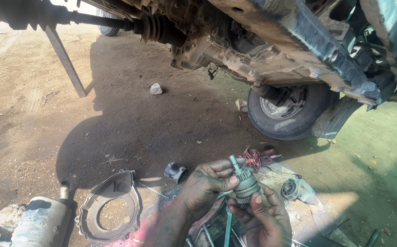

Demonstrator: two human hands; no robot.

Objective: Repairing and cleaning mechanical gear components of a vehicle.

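Both my hands hold a small grey metal pinion gear with a short shaft near the bottom middle of the view. My left hand, black with grease, wraps it from the left with the thumb across the gear body. My right hand supports it from below, the thumb pressing on its lower toothed end. The shaft tip points up and to the left. A green-handled tool stands upright just below the gear, between my hands.
A raised vehicle's underside with axle boot and rear tyre fills the top. On the dirt lie a round metal cover plate, a cylindrical motor body, a small dark piston-like part, a red wire bundle, another small housing, and a stone.
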